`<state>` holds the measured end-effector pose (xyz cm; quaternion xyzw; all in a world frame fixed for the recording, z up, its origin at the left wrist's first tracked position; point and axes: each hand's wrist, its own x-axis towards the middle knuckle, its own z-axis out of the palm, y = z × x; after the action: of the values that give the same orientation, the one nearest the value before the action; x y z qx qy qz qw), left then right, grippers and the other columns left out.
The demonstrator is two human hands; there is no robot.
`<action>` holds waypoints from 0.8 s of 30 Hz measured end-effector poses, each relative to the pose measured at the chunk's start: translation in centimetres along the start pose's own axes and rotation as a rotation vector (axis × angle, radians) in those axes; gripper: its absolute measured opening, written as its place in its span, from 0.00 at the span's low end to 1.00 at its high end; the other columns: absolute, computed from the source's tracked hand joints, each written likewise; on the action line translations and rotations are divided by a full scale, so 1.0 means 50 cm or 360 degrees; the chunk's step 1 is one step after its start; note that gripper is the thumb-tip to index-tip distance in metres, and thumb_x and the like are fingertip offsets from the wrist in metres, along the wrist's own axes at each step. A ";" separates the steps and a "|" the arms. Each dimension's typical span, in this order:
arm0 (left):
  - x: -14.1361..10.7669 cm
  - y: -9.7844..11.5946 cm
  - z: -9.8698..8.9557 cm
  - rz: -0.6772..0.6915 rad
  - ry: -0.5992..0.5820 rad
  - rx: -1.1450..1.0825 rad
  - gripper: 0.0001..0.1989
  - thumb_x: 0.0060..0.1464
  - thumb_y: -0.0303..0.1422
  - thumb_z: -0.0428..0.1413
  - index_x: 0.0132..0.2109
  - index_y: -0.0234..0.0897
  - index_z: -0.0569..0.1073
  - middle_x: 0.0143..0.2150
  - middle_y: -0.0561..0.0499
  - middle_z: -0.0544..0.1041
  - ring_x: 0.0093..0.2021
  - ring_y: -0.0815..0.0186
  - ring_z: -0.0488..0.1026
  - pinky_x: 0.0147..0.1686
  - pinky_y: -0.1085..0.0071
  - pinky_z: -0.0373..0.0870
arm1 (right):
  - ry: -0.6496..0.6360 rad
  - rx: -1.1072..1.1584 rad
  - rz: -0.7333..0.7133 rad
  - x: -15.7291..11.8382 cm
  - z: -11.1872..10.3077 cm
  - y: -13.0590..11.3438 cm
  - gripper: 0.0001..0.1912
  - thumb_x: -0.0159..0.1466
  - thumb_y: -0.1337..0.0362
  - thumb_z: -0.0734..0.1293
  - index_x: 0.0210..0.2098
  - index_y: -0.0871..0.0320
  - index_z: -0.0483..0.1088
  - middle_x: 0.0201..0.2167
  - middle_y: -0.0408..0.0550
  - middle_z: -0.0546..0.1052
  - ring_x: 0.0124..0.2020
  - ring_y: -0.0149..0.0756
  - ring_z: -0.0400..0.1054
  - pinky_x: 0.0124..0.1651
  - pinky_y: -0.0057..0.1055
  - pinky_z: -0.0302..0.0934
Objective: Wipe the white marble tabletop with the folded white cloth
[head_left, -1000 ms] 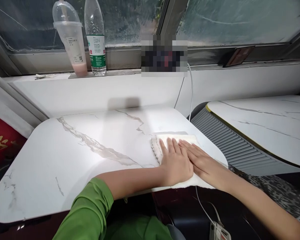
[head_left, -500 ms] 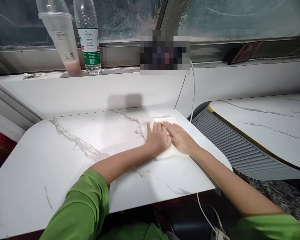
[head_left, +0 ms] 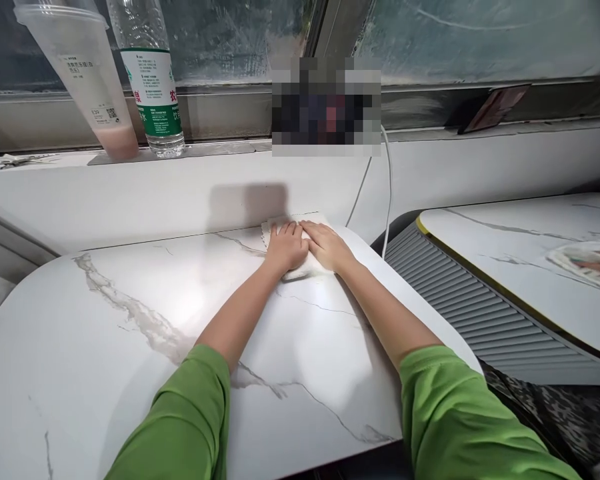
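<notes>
A white cloth [head_left: 307,269] with a zigzag edge lies on the white marble-patterned table [head_left: 130,400], close to its far edge by the wall. My left hand [head_left: 287,248] presses down on the cloth, fingers stretched out and a little spread. Beside it, my right hand [head_left: 327,247] also lies flat on the cloth with its fingers extended. The two hands touch or nearly touch near the thumbs. Both palms are hidden, as is the part of the cloth under them.
On the window ledge stand a plastic cup [head_left: 83,80] with pink drink and a water bottle [head_left: 153,93]. A white cable [head_left: 389,180] hangs down the wall. Another table [head_left: 520,233] is at right, with a blurred white cloth [head_left: 563,257] and what looks like another person's hand.
Both my hands have pushed the cloth away from me and slightly left, up to the table's far edge. The cloth on the right table has come into view.
</notes>
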<state>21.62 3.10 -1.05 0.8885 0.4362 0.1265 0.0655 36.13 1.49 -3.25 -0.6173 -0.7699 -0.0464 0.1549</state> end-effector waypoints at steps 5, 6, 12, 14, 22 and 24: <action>-0.027 0.001 0.003 0.0031 0.0005 0.0054 0.25 0.64 0.32 0.36 0.65 0.28 0.56 0.67 0.43 0.55 0.67 0.61 0.50 0.65 0.55 0.42 | 0.0069 -0.0009 -0.0073 -0.027 0.001 -0.011 0.28 0.66 0.62 0.50 0.62 0.66 0.56 0.63 0.57 0.62 0.64 0.44 0.54 0.64 0.48 0.50; -0.037 0.004 0.003 0.0037 -0.0003 0.0063 0.25 0.64 0.32 0.36 0.65 0.28 0.55 0.68 0.43 0.55 0.67 0.61 0.50 0.65 0.55 0.42 | 0.0081 -0.0012 -0.0084 -0.036 0.001 -0.015 0.28 0.66 0.62 0.50 0.63 0.65 0.56 0.62 0.56 0.62 0.64 0.44 0.54 0.64 0.49 0.50; -0.138 0.070 0.002 0.0078 0.0051 0.0109 0.26 0.64 0.33 0.39 0.65 0.24 0.55 0.67 0.40 0.55 0.67 0.56 0.50 0.65 0.51 0.42 | 0.0052 -0.0009 -0.0182 -0.146 -0.032 -0.041 0.28 0.67 0.62 0.50 0.65 0.60 0.52 0.63 0.54 0.61 0.65 0.42 0.53 0.64 0.50 0.50; -0.190 0.113 0.000 0.0092 0.0066 0.0133 0.27 0.64 0.34 0.40 0.65 0.22 0.56 0.67 0.37 0.55 0.67 0.53 0.50 0.64 0.49 0.44 | 0.0043 0.0011 -0.0228 -0.209 -0.058 -0.053 0.28 0.68 0.61 0.50 0.66 0.58 0.49 0.64 0.53 0.61 0.65 0.41 0.52 0.64 0.50 0.50; -0.359 0.264 -0.012 0.0510 0.0010 0.0146 0.30 0.62 0.36 0.38 0.65 0.17 0.55 0.66 0.31 0.55 0.67 0.43 0.47 0.62 0.42 0.46 | 0.0035 0.0002 -0.0167 -0.482 -0.146 -0.104 0.32 0.68 0.63 0.50 0.69 0.52 0.34 0.68 0.48 0.51 0.65 0.44 0.51 0.65 0.52 0.50; -0.356 0.278 -0.014 0.0575 -0.0026 0.0143 0.30 0.62 0.37 0.39 0.65 0.17 0.55 0.66 0.32 0.55 0.67 0.43 0.47 0.62 0.42 0.47 | 0.0047 0.0008 -0.0131 -0.504 -0.149 -0.093 0.32 0.68 0.63 0.50 0.69 0.51 0.34 0.68 0.47 0.50 0.65 0.46 0.51 0.64 0.52 0.51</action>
<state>21.48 -19.48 -0.21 0.9554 0.2743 0.1093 0.0055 37.79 -25.13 -3.10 -0.5838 -0.7925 -0.0599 0.1658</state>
